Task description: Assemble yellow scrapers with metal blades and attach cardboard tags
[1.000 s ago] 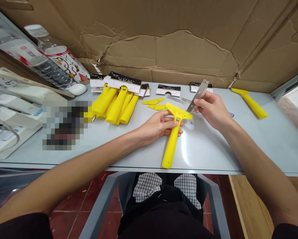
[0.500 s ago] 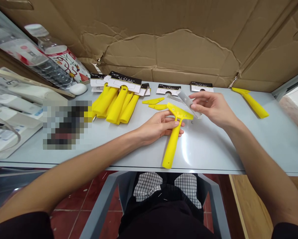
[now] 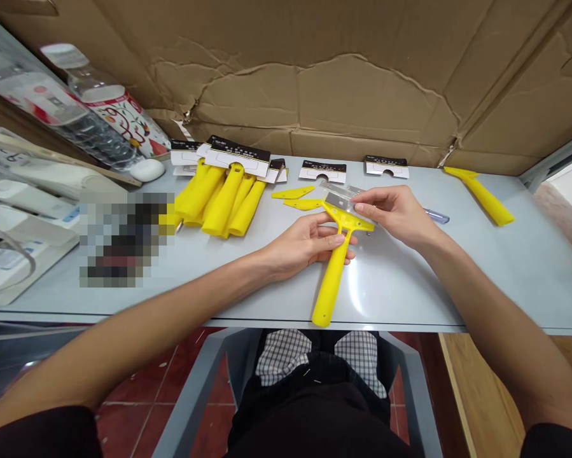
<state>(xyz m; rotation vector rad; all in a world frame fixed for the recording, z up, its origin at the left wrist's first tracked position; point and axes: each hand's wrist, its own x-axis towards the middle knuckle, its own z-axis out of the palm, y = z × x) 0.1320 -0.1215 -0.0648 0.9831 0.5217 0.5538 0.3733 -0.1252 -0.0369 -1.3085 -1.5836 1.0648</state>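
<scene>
My left hand [image 3: 309, 245] is closed around a yellow scraper handle [image 3: 333, 273] just below its wide head, with the grip pointing down toward the table's front edge. A flat metal blade [image 3: 341, 202] lies against the top of the scraper's head. My right hand [image 3: 395, 213] pinches the blade's right part between thumb and fingers. Behind the blade, a clear plastic piece [image 3: 338, 189] shows in part. Two flat yellow cover plates, one [image 3: 292, 193] behind the other [image 3: 302, 205], lie left of the scraper head.
Several yellow handles [image 3: 223, 203] with black-and-white cards are piled at the back left. Two loose cards stand behind, one [image 3: 322, 170] left of the other [image 3: 387, 166]. Another yellow scraper handle [image 3: 488, 200] lies far right. Bottles [image 3: 118, 108] lean at the left.
My right hand has brought the blade left and down onto the scraper's head, turning it from steep to nearly level. A clear purple-tipped item now shows behind my right wrist. The left hand barely moved.
</scene>
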